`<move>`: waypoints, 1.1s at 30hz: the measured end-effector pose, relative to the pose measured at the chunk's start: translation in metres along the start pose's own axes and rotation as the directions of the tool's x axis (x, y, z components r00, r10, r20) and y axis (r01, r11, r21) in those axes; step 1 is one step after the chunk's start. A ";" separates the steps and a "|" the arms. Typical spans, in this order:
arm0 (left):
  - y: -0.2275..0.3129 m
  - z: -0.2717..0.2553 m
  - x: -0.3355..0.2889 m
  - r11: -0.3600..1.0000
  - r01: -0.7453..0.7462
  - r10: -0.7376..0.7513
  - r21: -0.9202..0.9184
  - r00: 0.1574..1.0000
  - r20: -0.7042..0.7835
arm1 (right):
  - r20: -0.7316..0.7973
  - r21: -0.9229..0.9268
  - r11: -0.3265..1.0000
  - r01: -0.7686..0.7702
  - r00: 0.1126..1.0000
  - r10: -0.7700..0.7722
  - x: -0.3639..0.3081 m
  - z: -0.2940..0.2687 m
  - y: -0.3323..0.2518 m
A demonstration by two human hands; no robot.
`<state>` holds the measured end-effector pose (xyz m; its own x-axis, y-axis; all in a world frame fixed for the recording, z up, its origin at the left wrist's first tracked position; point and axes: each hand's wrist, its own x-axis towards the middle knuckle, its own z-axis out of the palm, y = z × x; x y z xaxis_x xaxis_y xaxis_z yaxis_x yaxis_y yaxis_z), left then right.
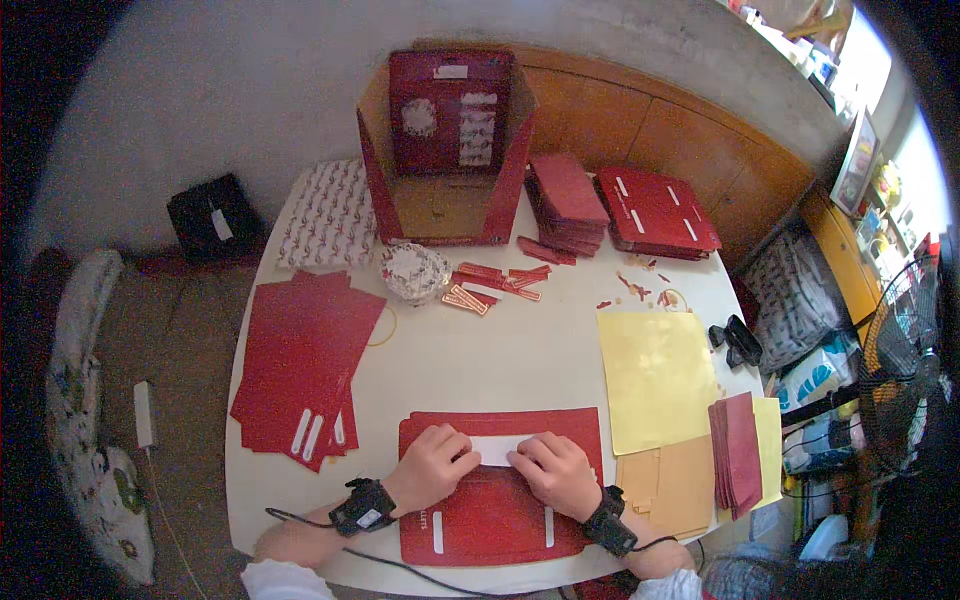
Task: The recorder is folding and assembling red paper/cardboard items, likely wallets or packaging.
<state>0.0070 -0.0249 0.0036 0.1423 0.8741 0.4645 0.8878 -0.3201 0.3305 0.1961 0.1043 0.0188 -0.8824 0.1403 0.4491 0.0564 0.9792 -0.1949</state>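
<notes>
A flat red printed sheet [480, 535] lies in front of me at the table's near edge, with narrow white strips on it near its left and right sides. Across its upper part is a blank white strip [495, 450]. My left hand [434, 468] has its fingers closed at the strip's left end. At the right end my right hand [556, 474] pinches in the same way, thumb and fingertips together. Both hands rest low over the sheet, and the fingers hide the strip's ends. A dark strapped device with a cable sits on each wrist.
Left lie fanned red sheets [305, 360]. Behind stand an open red box [447, 210], a patterned white sheet [328, 215], a white roll [415, 272] and small red tags [495, 283]. Right are red stacks [655, 212], yellow paper [660, 375], tan sheets [680, 480] and dark red envelopes [736, 455].
</notes>
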 end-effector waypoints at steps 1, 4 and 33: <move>0.003 -0.002 0.001 1.000 0.000 0.000 -0.002 1.000 -0.001 | 0.002 -0.001 1.000 0.000 1.000 0.000 0.000 -0.002 -0.002; 0.014 -0.011 0.001 0.983 -0.120 0.122 0.138 0.993 -0.007 | 0.017 -0.135 0.986 0.102 0.995 -0.101 -0.001 -0.010 -0.009; 0.032 -0.006 -0.020 0.995 -0.095 0.087 0.024 0.966 0.242 | 0.186 -0.178 0.980 0.091 0.981 -0.058 -0.024 -0.017 -0.022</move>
<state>0.0295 -0.0544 0.0100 0.3206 0.9054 0.2784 0.8806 -0.3932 0.2646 0.2234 0.0822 0.0270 -0.9556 0.0537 0.2898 0.0577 0.9983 0.0050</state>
